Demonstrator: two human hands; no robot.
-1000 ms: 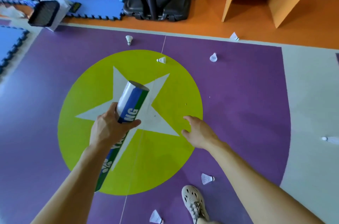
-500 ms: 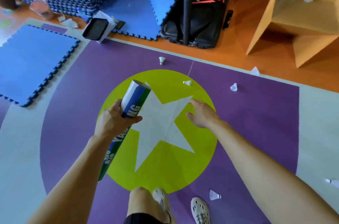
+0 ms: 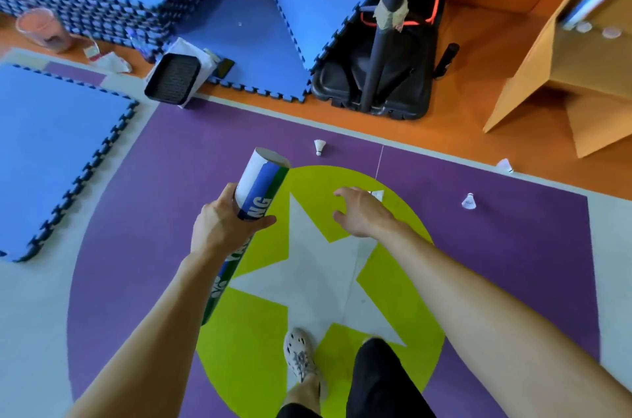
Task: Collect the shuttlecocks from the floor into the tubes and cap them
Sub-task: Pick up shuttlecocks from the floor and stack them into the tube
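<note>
Tube (image 3: pixel 260 190) white-blue-green striped; shuttlecocks (image 3: pixel 469 201) white; floor mat (image 3: pixel 513 246) purple

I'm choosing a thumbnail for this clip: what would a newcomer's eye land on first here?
First the big lime-green circle with its pale star, in the middle of the purple floor. Over it, the left hand grips an open blue-and-white tube, and the open right hand hovers by a shuttlecock at the circle's far edge.
</note>
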